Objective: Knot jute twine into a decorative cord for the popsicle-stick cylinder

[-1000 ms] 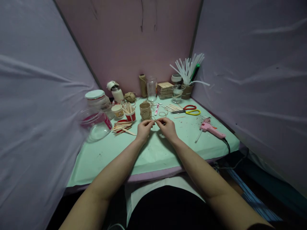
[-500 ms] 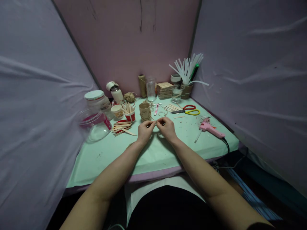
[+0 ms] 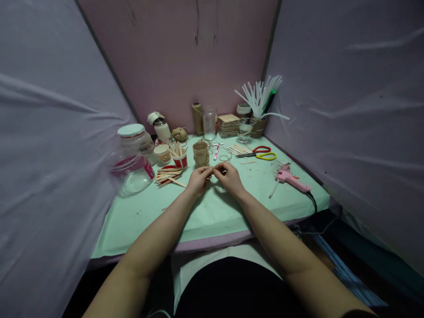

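My left hand point(image 3: 198, 180) and my right hand point(image 3: 229, 177) meet over the middle of the green table point(image 3: 212, 212). Both are closed in a pinch, fingertips almost touching, on a thin piece of twine point(image 3: 213, 169) between them. The twine is too fine to follow. Just behind my fingers stands a small twine-wrapped cup point(image 3: 200, 153). A red paper cup of wooden sticks point(image 3: 179, 157) is to its left, with loose wooden sticks point(image 3: 168, 174) lying flat in front of it.
A pink glue gun point(image 3: 291, 178) with a black cord lies at right. Red-and-yellow scissors point(image 3: 261, 152) lie behind it. Clear jars point(image 3: 132, 170) stand at left. Along the back are a twine ball point(image 3: 179, 134), a glass jar point(image 3: 210, 122), stacked wood pieces point(image 3: 228, 124) and white straws point(image 3: 260, 95). Cloth walls close in.
My hands have drawn closer together and shifted slightly; the pinching fingertips now nearly touch. Nothing else on the table has moved.
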`<state>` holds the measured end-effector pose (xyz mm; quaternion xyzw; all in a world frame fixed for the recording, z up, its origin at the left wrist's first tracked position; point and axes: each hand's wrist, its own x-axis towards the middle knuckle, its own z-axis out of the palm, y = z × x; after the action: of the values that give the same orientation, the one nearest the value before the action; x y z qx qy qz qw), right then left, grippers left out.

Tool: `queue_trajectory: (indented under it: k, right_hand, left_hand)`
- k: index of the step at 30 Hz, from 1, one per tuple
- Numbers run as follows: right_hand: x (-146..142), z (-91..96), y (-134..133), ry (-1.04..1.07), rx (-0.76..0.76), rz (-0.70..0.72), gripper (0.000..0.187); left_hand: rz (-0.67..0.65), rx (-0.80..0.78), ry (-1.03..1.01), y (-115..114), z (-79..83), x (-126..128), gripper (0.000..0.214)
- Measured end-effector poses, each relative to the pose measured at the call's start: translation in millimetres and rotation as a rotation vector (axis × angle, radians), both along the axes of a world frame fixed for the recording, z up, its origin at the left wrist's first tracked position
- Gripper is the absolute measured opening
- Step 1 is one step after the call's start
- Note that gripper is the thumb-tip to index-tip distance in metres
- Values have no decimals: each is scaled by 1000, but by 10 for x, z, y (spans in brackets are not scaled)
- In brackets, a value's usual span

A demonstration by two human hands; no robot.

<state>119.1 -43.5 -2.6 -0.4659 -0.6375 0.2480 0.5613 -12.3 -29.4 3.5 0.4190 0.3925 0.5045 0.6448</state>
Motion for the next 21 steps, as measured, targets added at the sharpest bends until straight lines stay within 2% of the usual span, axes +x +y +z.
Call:
queue_trajectory:
  k: [3, 6, 13, 18, 21]
  right_hand:
    - [16, 5, 10, 18, -30, 6, 18]
    - [26, 12, 24, 56, -63, 1, 19]
    - [23, 32, 31, 355, -367, 99, 23]
    - [32, 33, 30, 303, -301, 119, 20]
    - [35, 33, 33, 235, -201, 100, 16]
  left_hand:
    - [108, 135, 159, -14, -14, 25, 28]
    - [119, 220, 241, -24, 5, 30, 25]
    - [117, 334, 426, -33, 5, 38, 12]
    - [122, 360, 465, -33, -11, 19, 11]
    - [99, 284, 354, -34, -4, 22, 10]
